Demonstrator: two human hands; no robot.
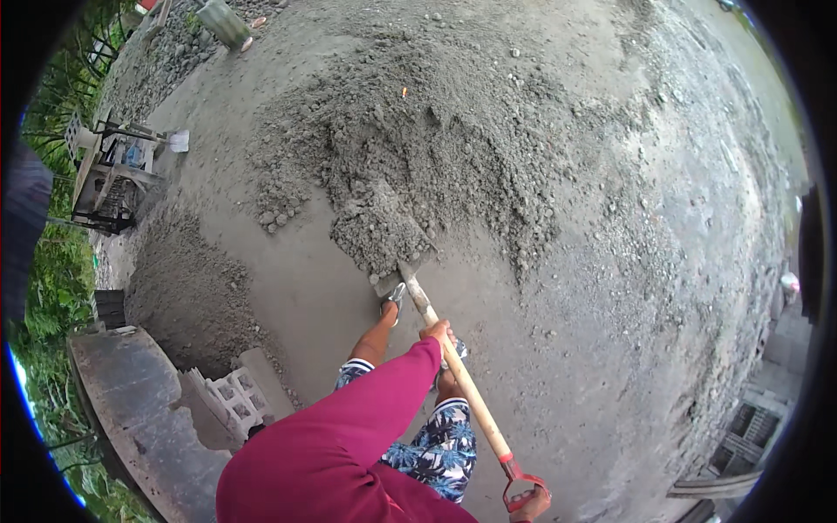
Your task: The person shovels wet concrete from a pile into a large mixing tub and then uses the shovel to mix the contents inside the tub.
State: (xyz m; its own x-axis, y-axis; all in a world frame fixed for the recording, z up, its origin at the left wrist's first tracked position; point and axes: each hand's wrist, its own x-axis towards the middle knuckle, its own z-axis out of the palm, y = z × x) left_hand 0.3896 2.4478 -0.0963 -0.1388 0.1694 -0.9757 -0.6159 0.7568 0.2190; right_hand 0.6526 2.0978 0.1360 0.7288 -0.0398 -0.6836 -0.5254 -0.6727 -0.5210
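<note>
A shovel with a pale wooden shaft (471, 394) slants from the lower right up toward the middle of the view. My left hand (438, 332) is closed around the shaft's lower part, its arm in a maroon sleeve. At the lower edge, my right hand (532, 504) grips the red D-shaped handle (511, 475). The shovel's blade (387, 283) is mostly hidden under a heap of grey, wet-looking gravel mix (379, 235). That load lies against the near side of a larger grey gravel pile (436, 148).
My shoe (395, 301) stands close beside the blade. At left are a smaller dark pile (187, 283), hollow concrete blocks (234, 397) and a large worn metal sheet or drum (148, 410). A wooden stand (118, 174) is farther back, and a bucket-like container (222, 22) stands at the far left.
</note>
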